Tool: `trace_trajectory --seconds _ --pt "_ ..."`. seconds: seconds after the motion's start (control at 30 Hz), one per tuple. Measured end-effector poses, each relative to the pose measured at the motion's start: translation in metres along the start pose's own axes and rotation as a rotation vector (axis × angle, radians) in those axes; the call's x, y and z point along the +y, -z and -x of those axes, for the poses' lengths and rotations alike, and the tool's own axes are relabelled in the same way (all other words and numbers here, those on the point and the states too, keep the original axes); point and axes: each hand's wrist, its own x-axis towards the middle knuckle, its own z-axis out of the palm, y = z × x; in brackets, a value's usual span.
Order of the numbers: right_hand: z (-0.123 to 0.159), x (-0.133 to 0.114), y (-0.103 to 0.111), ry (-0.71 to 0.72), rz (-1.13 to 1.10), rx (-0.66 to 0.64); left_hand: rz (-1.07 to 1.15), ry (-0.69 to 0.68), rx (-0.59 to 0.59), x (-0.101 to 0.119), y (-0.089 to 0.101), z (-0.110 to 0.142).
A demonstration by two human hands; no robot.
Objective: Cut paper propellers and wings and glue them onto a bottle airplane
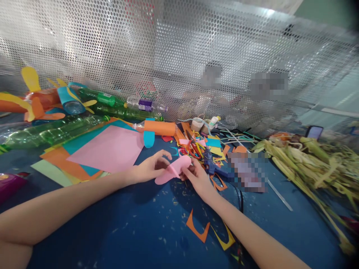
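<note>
Pink, round-ended folded paper piece [177, 168]: between my bare hands, above the blue tabletop [117, 228]. My right hand [198, 179], angled inward, pinched its right part. My left hand [151, 167] touched its left part, fingers curled; from my remote view, I could not tell whether they gripped.

Mesh panel [179, 48]: bright, patchy glare
Blue table [126, 231]: soft shadows mid-scene
Right side: dark corners, stretched edge, pixelated patches
Far background: hazy

The left edge cuts off the magenta object [10, 186].
</note>
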Motion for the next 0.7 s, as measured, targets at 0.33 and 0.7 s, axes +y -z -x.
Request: trace_trajectory --seconds 0.33,0.7 --pt "0.014 -0.012 -0.007 0.112 0.092 -0.138 -0.006 0.141 0.116 -0.004 -0.001 -0.003" --pt "0.013 -0.026 0.000 0.260 0.663 -0.041 -0.267 0.005 0.135 0.009 0.001 -0.003"
